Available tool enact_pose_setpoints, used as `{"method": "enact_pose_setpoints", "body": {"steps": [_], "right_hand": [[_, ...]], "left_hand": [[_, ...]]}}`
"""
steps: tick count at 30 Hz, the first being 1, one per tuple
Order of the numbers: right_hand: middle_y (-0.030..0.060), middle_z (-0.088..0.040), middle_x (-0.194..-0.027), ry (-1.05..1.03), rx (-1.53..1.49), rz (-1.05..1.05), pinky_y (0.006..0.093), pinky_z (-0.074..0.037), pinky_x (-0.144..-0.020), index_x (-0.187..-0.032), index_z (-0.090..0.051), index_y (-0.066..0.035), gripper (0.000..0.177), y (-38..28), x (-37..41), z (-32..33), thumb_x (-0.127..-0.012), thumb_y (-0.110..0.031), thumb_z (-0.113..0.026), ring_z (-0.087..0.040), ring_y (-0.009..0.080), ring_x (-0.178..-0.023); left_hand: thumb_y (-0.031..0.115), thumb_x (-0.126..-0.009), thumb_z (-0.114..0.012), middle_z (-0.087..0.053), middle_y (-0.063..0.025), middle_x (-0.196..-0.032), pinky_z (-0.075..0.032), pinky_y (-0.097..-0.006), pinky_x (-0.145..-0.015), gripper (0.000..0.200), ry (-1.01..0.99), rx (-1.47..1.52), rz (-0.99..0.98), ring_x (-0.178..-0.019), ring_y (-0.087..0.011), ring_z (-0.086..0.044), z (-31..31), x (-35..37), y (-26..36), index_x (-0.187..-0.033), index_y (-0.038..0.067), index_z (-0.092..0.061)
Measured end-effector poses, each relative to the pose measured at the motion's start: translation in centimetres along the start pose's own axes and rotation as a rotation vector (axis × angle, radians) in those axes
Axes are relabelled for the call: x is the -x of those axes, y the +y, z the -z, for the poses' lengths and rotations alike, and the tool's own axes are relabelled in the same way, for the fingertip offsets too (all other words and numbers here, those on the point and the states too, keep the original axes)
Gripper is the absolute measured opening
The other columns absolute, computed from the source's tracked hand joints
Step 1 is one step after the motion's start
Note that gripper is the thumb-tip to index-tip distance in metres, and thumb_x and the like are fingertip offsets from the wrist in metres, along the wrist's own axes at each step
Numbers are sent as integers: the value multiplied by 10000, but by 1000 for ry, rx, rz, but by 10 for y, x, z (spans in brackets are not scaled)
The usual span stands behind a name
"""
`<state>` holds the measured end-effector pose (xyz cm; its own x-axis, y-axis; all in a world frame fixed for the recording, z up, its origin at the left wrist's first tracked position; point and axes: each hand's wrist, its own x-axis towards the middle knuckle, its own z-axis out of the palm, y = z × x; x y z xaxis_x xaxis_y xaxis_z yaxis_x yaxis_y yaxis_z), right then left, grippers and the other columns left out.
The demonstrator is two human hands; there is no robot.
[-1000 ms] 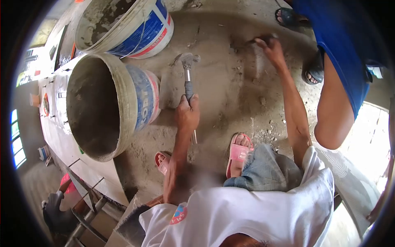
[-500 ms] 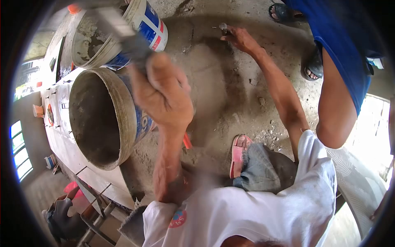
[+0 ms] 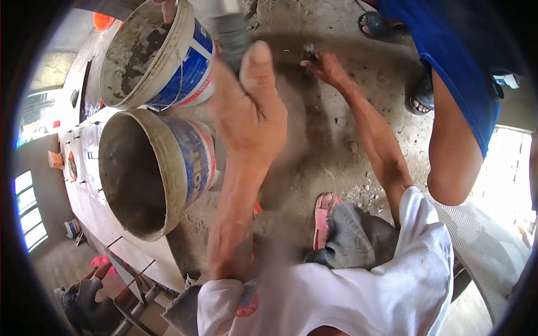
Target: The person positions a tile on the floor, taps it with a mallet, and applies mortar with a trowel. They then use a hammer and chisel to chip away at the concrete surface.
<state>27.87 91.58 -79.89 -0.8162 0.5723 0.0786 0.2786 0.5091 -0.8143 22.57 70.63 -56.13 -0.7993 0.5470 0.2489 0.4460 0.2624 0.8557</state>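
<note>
My left hand (image 3: 252, 112) is closed around the dark, ribbed grip of a tool (image 3: 232, 36). A pale, flat section of the tool runs out of the top of the view; blur and the frame edge hide what kind it is. Left of this hand lies the open mouth of a mortar-stained bucket (image 3: 196, 157). My right hand (image 3: 326, 68) reaches out low over the dusty floor, fingers pinched on a small object with a shiny tip (image 3: 309, 48), too small to name. Its arm extends from the white shirt (image 3: 358, 280).
A second bucket (image 3: 190, 67) with blue label and grey residue stands above the first; another person's fingers (image 3: 168, 10) touch its rim. A person in blue clothing (image 3: 448, 67) stands close on the right. Rubble (image 3: 367, 187) litters the floor (image 3: 302, 151). Another person (image 3: 87, 297) is lower left.
My left hand has moved right, and its tool has swung from pointing up-left to nearly straight up. My right hand stays low over the floor, still pinching. The view has shifted slightly.
</note>
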Motion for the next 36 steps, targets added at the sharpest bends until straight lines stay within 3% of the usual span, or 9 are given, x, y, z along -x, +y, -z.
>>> {"method": "enact_pose_setpoints", "body": {"steps": [1,3,6,9,15,24,30,34,36], "right_hand": [[203,-633,-865,-3,2,-1,413,-464,-707,-1070,-608,-40,300,-2,-3,2,-834,-200,-697,-597,360,-762],[197,-624,-828,5,25,-3,410,-461,-689,-1061,-610,-41,307,-5,-4,2,-827,-213,-709,-584,343,-723],[186,-629,-803,38,15,4,397,-460,-677,-1030,-626,-41,296,-4,-7,-3,-828,-237,-715,-576,305,-695],[164,-668,-847,75,-43,-89,373,-467,-704,-985,-652,-33,274,11,18,0,-844,-261,-708,-602,259,-724],[160,-675,-870,179,-75,-77,365,-472,-713,-995,-654,-28,283,27,20,1,-856,-270,-694,-630,287,-769],[207,-631,-803,77,94,70,421,-468,-688,-1122,-620,-43,348,-18,-1,-6,-851,-252,-683,-610,356,-731],[217,-629,-837,-46,76,53,429,-461,-702,-1139,-593,-37,367,-28,-17,-9,-847,-239,-686,-583,396,-767],[205,-602,-750,39,85,234,427,-448,-670,-1057,-597,-9,304,-16,-31,-18,-867,-237,-663,-530,385,-673],[206,-608,-765,8,117,260,430,-445,-675,-1072,-591,-11,311,-10,-20,-27,-867,-236,-658,-539,391,-691]], "left_hand": [[399,-955,-475,-629,-258,-737,-456,-541,-651,425,112,139,-22,-708,-466,-613,-2,-2,7,-1019,-18,-521],[404,-957,-468,-638,-256,-752,-460,-535,-633,425,138,-210,-250,-717,-455,-624,-27,7,-48,-1018,-13,-524],[412,-959,-453,-647,-263,-771,-463,-537,-613,422,-483,-672,106,-724,-453,-636,-44,11,-96,-1019,0,-521],[437,-952,-449,-637,-290,-790,-467,-540,-655,441,-473,-691,98,-765,-458,-637,-24,9,-88,-1025,6,-503],[400,-956,-474,-607,-243,-705,-441,-486,-619,400,-303,-366,138,-696,-414,-626,36,15,-43,-950,1,-488],[365,-961,-493,-509,-97,-556,-379,-376,-485,377,-279,-68,431,-487,-208,-495,33,55,-102,-860,3,-521],[358,-947,-513,-494,-69,-539,-375,-348,-462,349,-81,70,303,-463,-173,-478,45,30,-53,-857,21,-533],[291,-955,-468,-533,-65,-577,-385,-319,-471,285,284,-152,-224,-477,-178,-480,62,-8,-42,-833,46,-545],[300,-952,-465,-546,-118,-624,-401,-358,-518,301,362,-50,-297,-543,-240,-503,62,-18,-42,-861,23,-540]]}}
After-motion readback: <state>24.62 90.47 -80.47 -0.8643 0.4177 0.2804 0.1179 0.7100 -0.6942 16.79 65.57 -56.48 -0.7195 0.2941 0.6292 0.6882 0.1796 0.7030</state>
